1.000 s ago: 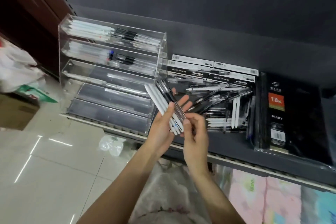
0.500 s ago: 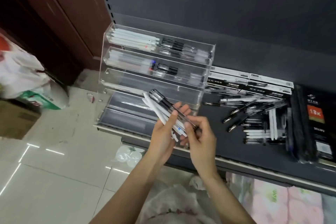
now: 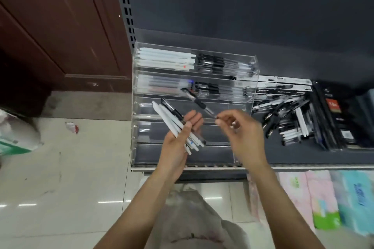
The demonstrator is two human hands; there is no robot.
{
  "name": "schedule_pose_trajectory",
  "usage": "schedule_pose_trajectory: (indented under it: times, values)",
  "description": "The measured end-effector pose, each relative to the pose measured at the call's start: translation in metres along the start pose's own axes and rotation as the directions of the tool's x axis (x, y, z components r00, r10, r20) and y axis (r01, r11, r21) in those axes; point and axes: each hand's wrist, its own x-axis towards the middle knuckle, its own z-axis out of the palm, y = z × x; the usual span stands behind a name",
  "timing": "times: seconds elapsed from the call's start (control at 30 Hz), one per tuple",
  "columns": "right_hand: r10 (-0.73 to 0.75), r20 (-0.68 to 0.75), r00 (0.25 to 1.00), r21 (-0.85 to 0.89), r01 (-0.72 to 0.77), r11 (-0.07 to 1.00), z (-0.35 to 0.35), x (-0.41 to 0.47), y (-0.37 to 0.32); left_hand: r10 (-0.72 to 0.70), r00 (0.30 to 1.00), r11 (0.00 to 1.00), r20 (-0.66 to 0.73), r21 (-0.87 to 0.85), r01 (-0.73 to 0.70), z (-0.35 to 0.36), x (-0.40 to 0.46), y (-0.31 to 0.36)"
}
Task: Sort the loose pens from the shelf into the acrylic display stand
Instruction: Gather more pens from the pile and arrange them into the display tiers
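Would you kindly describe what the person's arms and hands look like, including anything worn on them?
Both forearms are bare to the frame's edge, with no sleeve in view. The left hand and right hand wear no gloves, and no watch, bracelet or ring shows; the right hand is motion-blurred.

This looks like a shop that sells pens and paper. A dark metal shelf [image 3: 303, 157] holds a clear display stand [image 3: 255, 70] full of pens, boxes of pens [image 3: 283, 87] with labels, and wrapped diaries [image 3: 340, 115] with price stickers. Packs of tissues [image 3: 323, 198] sit on the shelf below.
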Motion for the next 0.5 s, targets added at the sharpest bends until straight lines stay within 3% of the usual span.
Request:
schedule_pose_trajectory:
  times: [0.1,0.23,0.37,0.5]
  values:
    - [-0.130,-0.095,0.987,-0.228,0.105,0.968,-0.032,0.039,0.015,0.023,1.000,0.999,0.017,-0.030,-0.023,-0.007,0.007,0.010]
    - [-0.215,0.105,0.971,-0.486,0.239,0.840,-0.037,0.081,0.027,0.041,0.999,0.996,-0.012,-0.075,-0.041,-0.010,0.016,0.016]
    - [-0.125,0.321,0.939,-0.565,0.296,0.770,-0.028,0.107,0.036,0.034,0.999,0.992,-0.024,-0.119,-0.037,-0.007,0.022,0.019]
    - [-0.097,0.422,0.901,-0.587,0.353,0.729,-0.023,0.115,0.047,0.001,1.000,0.986,-0.014,-0.168,-0.003,-0.003,0.028,0.021]
